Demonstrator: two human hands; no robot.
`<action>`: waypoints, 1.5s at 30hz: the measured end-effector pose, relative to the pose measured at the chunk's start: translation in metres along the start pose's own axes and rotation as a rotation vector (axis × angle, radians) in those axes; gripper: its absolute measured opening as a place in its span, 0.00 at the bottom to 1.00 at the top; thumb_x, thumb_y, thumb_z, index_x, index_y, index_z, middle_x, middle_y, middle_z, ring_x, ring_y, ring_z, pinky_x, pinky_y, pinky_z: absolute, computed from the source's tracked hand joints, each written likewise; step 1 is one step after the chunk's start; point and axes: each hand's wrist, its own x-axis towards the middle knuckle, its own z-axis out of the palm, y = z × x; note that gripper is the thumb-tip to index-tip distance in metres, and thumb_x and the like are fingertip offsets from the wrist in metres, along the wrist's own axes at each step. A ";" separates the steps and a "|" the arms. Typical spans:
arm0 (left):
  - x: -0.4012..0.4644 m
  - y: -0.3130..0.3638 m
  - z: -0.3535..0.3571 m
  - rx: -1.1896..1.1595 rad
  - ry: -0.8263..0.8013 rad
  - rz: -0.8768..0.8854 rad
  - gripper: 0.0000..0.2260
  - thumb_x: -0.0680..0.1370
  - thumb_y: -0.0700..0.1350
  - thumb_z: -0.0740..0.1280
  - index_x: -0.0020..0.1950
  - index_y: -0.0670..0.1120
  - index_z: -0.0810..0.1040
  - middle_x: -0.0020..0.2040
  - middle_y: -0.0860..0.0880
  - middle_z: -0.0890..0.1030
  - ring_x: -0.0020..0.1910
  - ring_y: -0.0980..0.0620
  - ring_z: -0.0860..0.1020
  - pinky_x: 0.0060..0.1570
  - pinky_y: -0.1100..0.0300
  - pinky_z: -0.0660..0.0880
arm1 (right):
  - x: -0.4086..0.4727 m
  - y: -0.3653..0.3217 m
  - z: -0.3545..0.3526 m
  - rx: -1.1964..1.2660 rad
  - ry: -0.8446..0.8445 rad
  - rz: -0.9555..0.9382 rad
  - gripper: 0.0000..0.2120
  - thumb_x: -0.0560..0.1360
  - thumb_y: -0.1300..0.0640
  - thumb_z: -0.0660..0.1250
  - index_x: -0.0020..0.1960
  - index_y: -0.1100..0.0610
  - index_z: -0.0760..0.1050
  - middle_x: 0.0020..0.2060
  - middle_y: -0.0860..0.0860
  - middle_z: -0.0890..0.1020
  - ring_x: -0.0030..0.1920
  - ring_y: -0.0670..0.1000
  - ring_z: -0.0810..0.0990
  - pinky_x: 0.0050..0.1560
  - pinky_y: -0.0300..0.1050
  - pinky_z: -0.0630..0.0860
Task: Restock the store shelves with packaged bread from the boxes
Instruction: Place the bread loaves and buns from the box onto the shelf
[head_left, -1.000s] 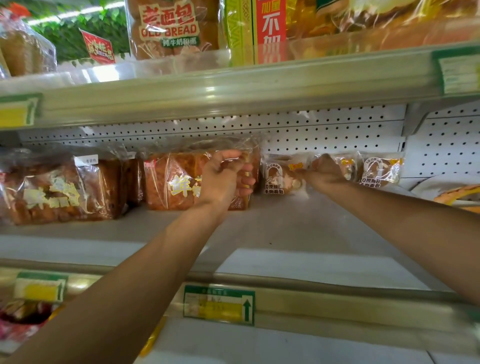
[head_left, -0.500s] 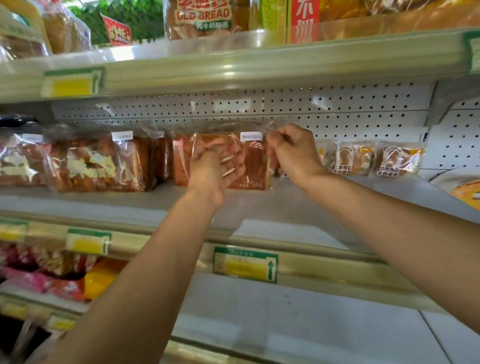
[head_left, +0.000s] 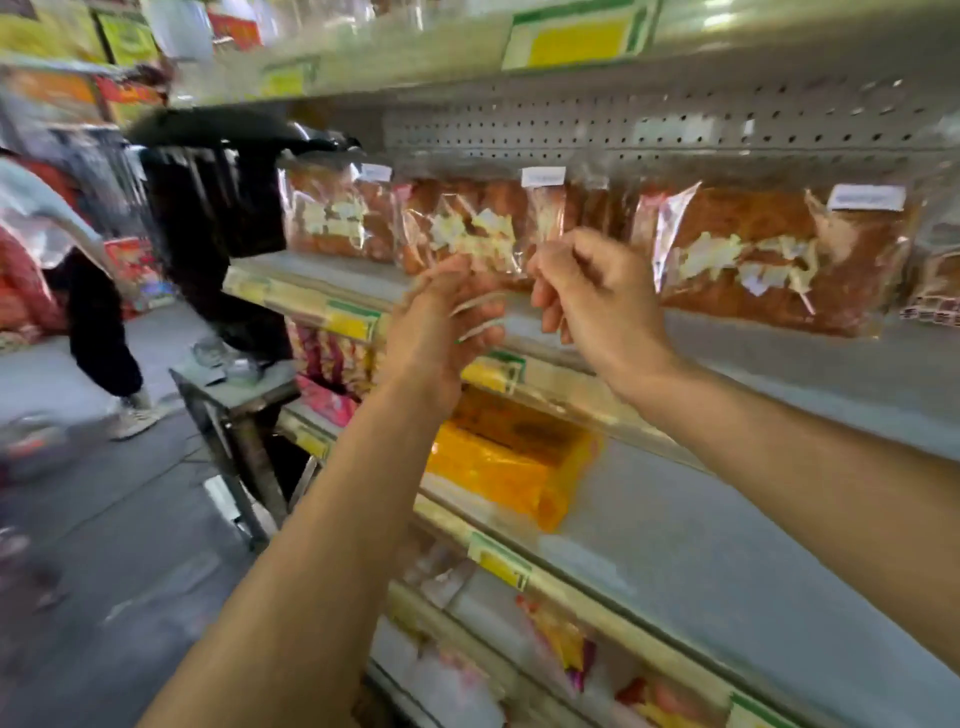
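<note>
My left hand (head_left: 441, 317) is raised in front of the middle shelf (head_left: 779, 374), fingers loosely bent and smeared by motion blur, so I cannot tell whether they hold anything. My right hand (head_left: 587, 291) is just beside it, fingers curled inward toward the palm with the thumb near the fingertips; it sits in front of the edge of a bread bag, and whether it pinches the plastic or only hovers there I cannot tell either. The packaged bread stands in a row along the back of that shelf, against the perforated panel (head_left: 623, 124): one loaf (head_left: 332, 218) far left, a second loaf (head_left: 467, 228) directly behind my hands, and a third loaf (head_left: 763, 260) to the right, each in clear wrap with pale lettering and a small white sticker up top (the print is too blurred to read). Yellow price tags (head_left: 353, 325) line the shelf edge. One shelf below lies a yellow-orange package (head_left: 498, 467). Off to the left, in the aisle, a person in dark clothes (head_left: 213, 218) stands by a grey stool (head_left: 234, 384).
</note>
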 end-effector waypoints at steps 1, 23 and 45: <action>0.002 0.004 -0.021 0.005 0.026 -0.002 0.08 0.82 0.44 0.62 0.59 0.48 0.78 0.39 0.52 0.83 0.33 0.55 0.80 0.30 0.64 0.77 | -0.001 0.004 0.021 0.021 -0.023 -0.011 0.13 0.81 0.61 0.60 0.38 0.60 0.73 0.29 0.54 0.76 0.24 0.45 0.72 0.26 0.34 0.66; 0.015 -0.069 -0.516 0.107 0.797 -0.516 0.05 0.82 0.42 0.62 0.51 0.45 0.77 0.38 0.49 0.82 0.29 0.55 0.78 0.28 0.61 0.76 | -0.140 0.225 0.435 0.078 -0.631 0.803 0.12 0.82 0.54 0.59 0.47 0.59 0.75 0.39 0.54 0.78 0.37 0.47 0.76 0.34 0.31 0.71; 0.033 -0.376 -0.774 0.047 1.028 -0.964 0.08 0.83 0.41 0.58 0.56 0.43 0.76 0.35 0.49 0.78 0.23 0.56 0.75 0.34 0.57 0.76 | -0.310 0.570 0.595 -0.348 -1.119 1.260 0.06 0.76 0.60 0.69 0.52 0.55 0.74 0.48 0.54 0.78 0.50 0.53 0.78 0.52 0.49 0.76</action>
